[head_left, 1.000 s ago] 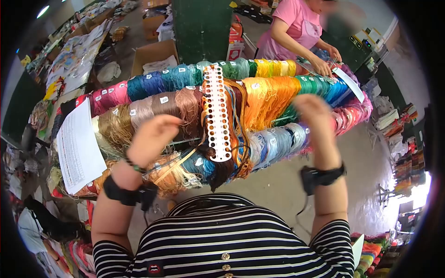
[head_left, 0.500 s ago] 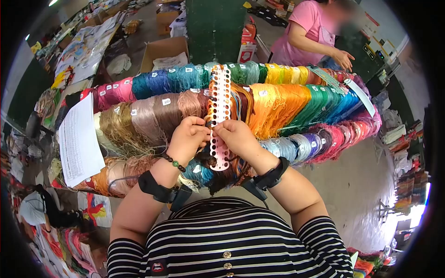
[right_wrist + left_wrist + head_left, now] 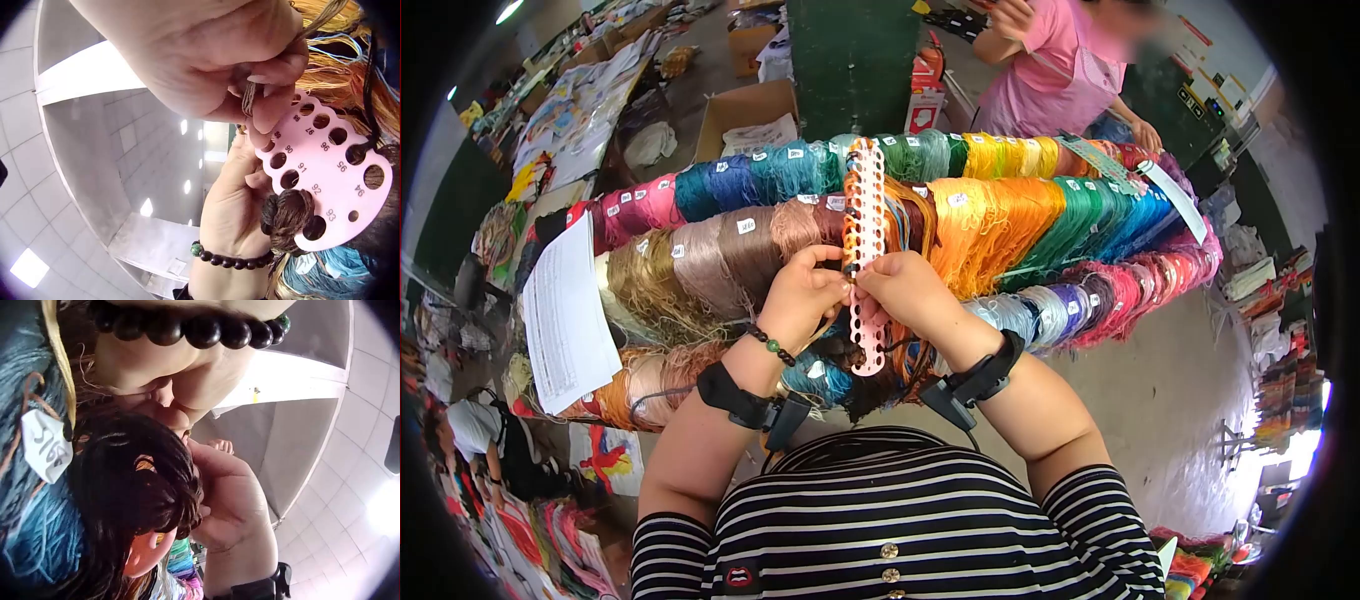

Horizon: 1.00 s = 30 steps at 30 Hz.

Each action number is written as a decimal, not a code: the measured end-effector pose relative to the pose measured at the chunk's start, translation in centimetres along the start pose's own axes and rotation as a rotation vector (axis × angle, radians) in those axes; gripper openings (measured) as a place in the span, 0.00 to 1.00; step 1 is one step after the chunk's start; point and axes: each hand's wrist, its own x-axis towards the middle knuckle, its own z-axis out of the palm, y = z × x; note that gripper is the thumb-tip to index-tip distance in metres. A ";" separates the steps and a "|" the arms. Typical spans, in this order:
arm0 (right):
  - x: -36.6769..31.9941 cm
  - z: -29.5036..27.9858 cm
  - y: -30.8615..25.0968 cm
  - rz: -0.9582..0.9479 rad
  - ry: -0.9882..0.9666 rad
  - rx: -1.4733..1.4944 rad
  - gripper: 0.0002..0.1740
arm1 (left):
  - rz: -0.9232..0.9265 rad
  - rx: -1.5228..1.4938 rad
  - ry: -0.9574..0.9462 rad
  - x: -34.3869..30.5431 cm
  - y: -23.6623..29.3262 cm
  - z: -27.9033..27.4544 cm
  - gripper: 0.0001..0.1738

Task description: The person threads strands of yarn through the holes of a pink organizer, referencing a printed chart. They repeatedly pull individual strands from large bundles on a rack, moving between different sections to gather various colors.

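Mid-card, head view: both hands close together at a long pale-pink plastic card (image 3: 868, 342) with holes down its two edges, lying across rows of wound thread. Left hand (image 3: 803, 300) at its left edge, fingers curled in, gripping that edge; right hand (image 3: 910, 295) just beside, fingertips pinched together over the card. Orange thread (image 3: 975, 225) right of the card, taupe thread (image 3: 710, 255) left. White printed sheet (image 3: 570, 315) draped over the left end of the rows. Person in a pink top (image 3: 1055, 85) beyond the far right end.

Left wrist view: black bead bracelet (image 3: 203, 331) on the left wrist; dark brown thread bundle (image 3: 134, 472) hangs in front of the card's end, beside blue thread (image 3: 47, 537) with a white handwritten tag (image 3: 47, 447). Fingertips partly hidden.

Right wrist view: right hand pinches a thin grey-brown strand (image 3: 249, 100), doubled between fingers. Card reaches out below it, printed numbers by its holes; dark brown knotted loop (image 3: 290, 214) at a lower hole.
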 end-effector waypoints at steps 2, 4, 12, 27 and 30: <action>0.0 0.2 0.0 -0.034 0.016 -0.081 0.13 | 0.009 0.097 0.005 0.0 -0.1 0.0 0.23; 0.1 0.3 0.1 -0.059 0.024 -0.116 0.14 | 0.014 0.163 0.036 0.2 -0.1 0.0 0.23; 0.5 0.1 3.1 -0.148 -0.050 0.127 0.07 | 0.130 0.245 0.080 -1.0 0.0 -3.1 0.20; -1.0 -0.4 3.1 -0.144 -0.101 0.476 0.04 | 0.146 -0.009 -0.119 -1.0 -0.8 0.0 0.22; -1.1 -0.9 3.0 -0.143 -0.130 0.456 0.04 | 0.145 0.042 -0.121 -1.2 -0.2 0.5 0.26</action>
